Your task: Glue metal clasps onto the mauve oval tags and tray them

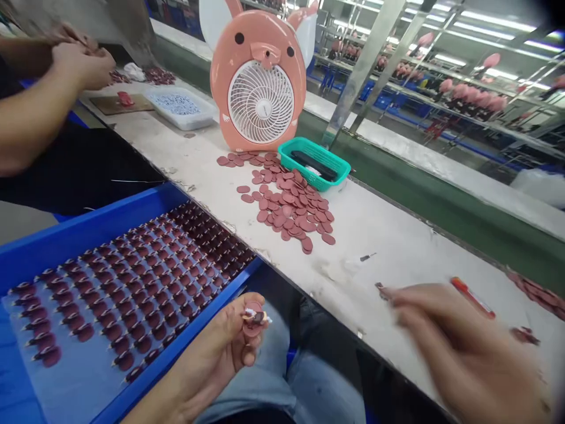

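My left hand (220, 347) is closed on a small pinkish-red disc (252, 327), which carries a dark piece and a bit of white. Over the right part of the white table (379, 227), my right hand (468, 347) is blurred by motion. Its thumb and forefinger are pinched at a small dark piece (382, 290). A heap of reddish oval discs (295, 206) lies on the table, farther from me. To the left of my left hand, a blue tray (176, 321) holds rows of discs with dark pieces on them.
A pink animal-shaped fan (263, 88) stands behind the heap, beside a green basket (314, 162). A red marker (472, 297) lies near my right hand. Another person's hands (82, 59) are at the upper left, near a white tub (179, 107).
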The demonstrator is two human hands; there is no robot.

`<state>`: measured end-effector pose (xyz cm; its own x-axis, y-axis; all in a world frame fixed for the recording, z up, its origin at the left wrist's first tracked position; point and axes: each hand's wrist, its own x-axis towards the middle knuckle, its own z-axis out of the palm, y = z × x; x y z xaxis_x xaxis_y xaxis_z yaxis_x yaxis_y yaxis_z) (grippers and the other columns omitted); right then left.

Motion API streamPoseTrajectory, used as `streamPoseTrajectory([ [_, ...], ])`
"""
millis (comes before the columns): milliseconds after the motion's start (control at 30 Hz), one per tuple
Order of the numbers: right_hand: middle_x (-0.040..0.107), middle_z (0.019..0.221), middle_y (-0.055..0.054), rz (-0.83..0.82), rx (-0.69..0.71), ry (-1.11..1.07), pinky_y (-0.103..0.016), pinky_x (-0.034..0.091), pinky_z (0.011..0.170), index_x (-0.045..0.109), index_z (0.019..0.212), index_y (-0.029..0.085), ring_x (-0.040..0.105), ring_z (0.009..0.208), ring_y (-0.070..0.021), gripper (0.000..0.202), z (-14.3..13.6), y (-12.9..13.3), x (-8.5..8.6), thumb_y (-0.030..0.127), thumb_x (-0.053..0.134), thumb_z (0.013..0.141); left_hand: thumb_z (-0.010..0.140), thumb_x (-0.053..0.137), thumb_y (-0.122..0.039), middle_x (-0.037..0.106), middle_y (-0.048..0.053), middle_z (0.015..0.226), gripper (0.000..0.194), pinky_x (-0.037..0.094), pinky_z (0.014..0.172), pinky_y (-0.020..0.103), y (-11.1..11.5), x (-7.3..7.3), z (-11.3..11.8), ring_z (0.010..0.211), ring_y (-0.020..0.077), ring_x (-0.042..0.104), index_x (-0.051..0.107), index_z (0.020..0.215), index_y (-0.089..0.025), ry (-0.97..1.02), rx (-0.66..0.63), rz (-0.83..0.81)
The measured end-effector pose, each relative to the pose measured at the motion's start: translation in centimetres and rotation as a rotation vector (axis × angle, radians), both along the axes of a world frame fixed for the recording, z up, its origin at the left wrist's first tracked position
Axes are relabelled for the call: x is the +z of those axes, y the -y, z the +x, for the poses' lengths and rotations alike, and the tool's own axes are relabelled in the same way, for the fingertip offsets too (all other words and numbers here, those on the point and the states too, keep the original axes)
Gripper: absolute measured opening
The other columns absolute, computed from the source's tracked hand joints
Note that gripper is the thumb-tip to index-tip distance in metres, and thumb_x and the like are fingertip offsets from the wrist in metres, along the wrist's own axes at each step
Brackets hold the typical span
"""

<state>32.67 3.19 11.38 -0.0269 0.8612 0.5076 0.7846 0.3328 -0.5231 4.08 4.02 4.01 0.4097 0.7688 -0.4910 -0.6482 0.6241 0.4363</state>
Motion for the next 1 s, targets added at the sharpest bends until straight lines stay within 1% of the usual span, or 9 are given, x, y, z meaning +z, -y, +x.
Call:
streamPoseTrajectory([
  [33, 0.073, 0.086, -0.002, -0.086, 0.18, -0.006, -0.02, 0.058, 0.062, 0.073, 0.103, 0.03, 0.07, 0.072, -0.0125, 0.014, -2.9, 0.8, 0.1, 0.026, 0.066, 0.091, 0.06, 0.093, -0.045, 0.059, -0.004, 0.064, 0.04, 0.049, 0.046, 0.015, 0.2, -0.1, 0.1, 0.053, 0.0068, 0.052, 0.075, 0.084, -0.018, -0.007, -0.029, 0.038],
  [67, 0.072, 0.084, -0.002, -0.104, 0.275, -0.082, -0.018, 0.057, 0.061, 0.071, 0.107, 0.026, 0.068, 0.067, -0.0106, 0.017, -5.4, 1.2, 0.0, 0.026, 0.067, 0.091, 0.061, 0.092, -0.046, 0.057, -0.004, 0.063, 0.039, 0.049, 0.046, 0.015, 0.3, -0.2, 0.1, 0.053, 0.0069, 0.05, 0.074, 0.082, -0.018, -0.023, -0.057, 0.071],
  [133, 0.069, 0.079, -0.001, -0.12, 0.365, -0.195, -0.016, 0.055, 0.058, 0.071, 0.109, 0.023, 0.064, 0.064, -0.0091, 0.021, -8.8, 1.4, -0.7, 0.029, 0.069, 0.09, 0.062, 0.092, -0.047, 0.056, -0.004, 0.063, 0.04, 0.048, 0.047, 0.015, 0.6, -0.3, 0.1, 0.054, 0.007, 0.048, 0.074, 0.084, -0.019, -0.059, -0.1, 0.129],
  [200, 0.067, 0.075, 0.0, -0.114, 0.392, -0.274, -0.015, 0.053, 0.056, 0.073, 0.108, 0.021, 0.063, 0.064, -0.0086, 0.022, -10.4, 1.2, -1.5, 0.031, 0.072, 0.088, 0.062, 0.091, -0.048, 0.056, -0.004, 0.064, 0.041, 0.048, 0.048, 0.014, 0.8, -0.3, 0.1, 0.056, 0.0074, 0.048, 0.074, 0.087, -0.02, -0.079, -0.125, 0.168],
  [400, 0.065, 0.068, 0.002, -0.132, 0.403, -0.311, -0.014, 0.051, 0.054, 0.075, 0.096, 0.02, 0.061, 0.06, -0.0075, 0.012, -10.7, 1.3, -2.1, 0.017, 0.073, 0.084, 0.06, 0.09, -0.054, 0.061, -0.001, 0.069, 0.047, 0.049, 0.047, 0.015, 0.9, 0.2, 0.2, 0.057, 0.0084, 0.05, 0.074, 0.086, -0.019, -0.113, -0.153, 0.167],
  [533, 0.066, 0.071, -0.001, 0.142, 0.249, -0.195, -0.02, 0.053, 0.053, 0.071, 0.101, 0.016, 0.061, 0.06, -0.0104, 0.019, -11.3, 1.6, -3.4, 0.007, 0.07, 0.084, 0.06, 0.089, -0.057, 0.067, 0.003, 0.084, 0.053, 0.049, 0.046, 0.018, 1.1, 0.4, 0.6, 0.066, 0.0125, 0.057, 0.073, 0.096, -0.021, -0.262, -0.03, 0.148],
  [667, 0.068, 0.071, -0.005, 0.409, 0.156, 0.001, -0.029, 0.052, 0.052, 0.067, 0.11, 0.01, 0.059, 0.06, -0.0143, 0.03, -12.1, 1.6, -5.3, 0.0, 0.07, 0.082, 0.061, 0.093, -0.041, 0.062, -0.002, 0.071, 0.034, 0.043, 0.045, 0.015, 1.2, 0.2, 1.3, 0.054, 0.0078, 0.046, 0.071, 0.078, -0.021, -0.442, 0.138, 0.313],
  [800, 0.071, 0.074, -0.007, 0.45, 0.187, 0.03, -0.029, 0.051, 0.05, 0.067, 0.107, 0.009, 0.061, 0.059, -0.0144, 0.024, -12.5, 1.4, -5.9, 0.0, 0.069, 0.085, 0.064, 0.091, -0.036, 0.066, 0.001, 0.073, 0.027, 0.039, 0.044, 0.015, 1.2, 0.7, 1.9, 0.059, 0.0091, 0.05, 0.07, 0.071, -0.02, -0.526, 0.157, 0.423],
  [1000, 0.069, 0.064, -0.004, 0.457, 0.196, 0.063, -0.027, 0.051, 0.051, 0.07, 0.093, 0.01, 0.061, 0.053, -0.0124, 0.018, -13.1, 1.4, -5.9, 0.001, 0.077, 0.079, 0.067, 0.08, -0.051, 0.068, 0.004, 0.07, 0.036, 0.04, 0.042, 0.019, 1.4, 1.4, 2.1, 0.056, 0.0124, 0.051, 0.067, 0.072, -0.018, -0.61, 0.127, 0.287],
])
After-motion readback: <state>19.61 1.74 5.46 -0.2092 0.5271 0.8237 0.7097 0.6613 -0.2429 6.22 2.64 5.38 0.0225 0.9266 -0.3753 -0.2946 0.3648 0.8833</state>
